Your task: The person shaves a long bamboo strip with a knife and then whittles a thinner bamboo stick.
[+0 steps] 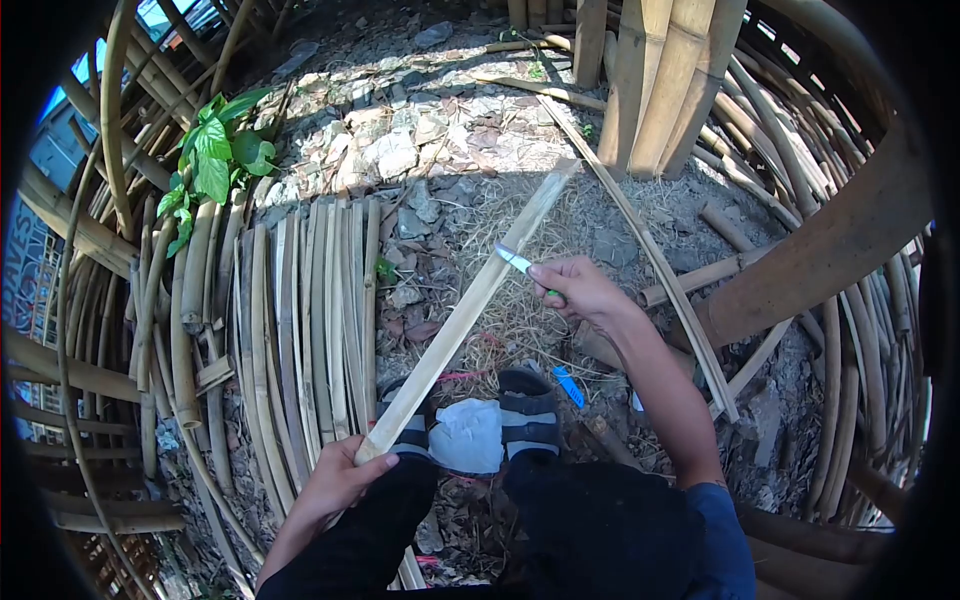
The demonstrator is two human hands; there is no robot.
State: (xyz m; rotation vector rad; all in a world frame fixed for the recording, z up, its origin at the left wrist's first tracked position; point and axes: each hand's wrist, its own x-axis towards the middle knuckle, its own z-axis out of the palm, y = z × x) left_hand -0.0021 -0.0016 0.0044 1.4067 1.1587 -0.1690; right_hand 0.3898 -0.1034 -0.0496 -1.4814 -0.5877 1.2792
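Note:
A long flat bamboo strip slants up and away from my lap, its far end raised over the ground. My left hand is closed around its near end, thumb on top. In my closed right hand is a small knife, with a bit of green showing by the fingers. The knife's blade lies across the strip, touching it past its middle. Most of the knife's handle is hidden by my fingers. Below the strip, dry shavings cover the ground.
Several split bamboo strips lie side by side at left. A long thin strip slants at right, near a thick bamboo pole. Upright poles stand ahead. A white sheet lies between my sandals, near a blue object.

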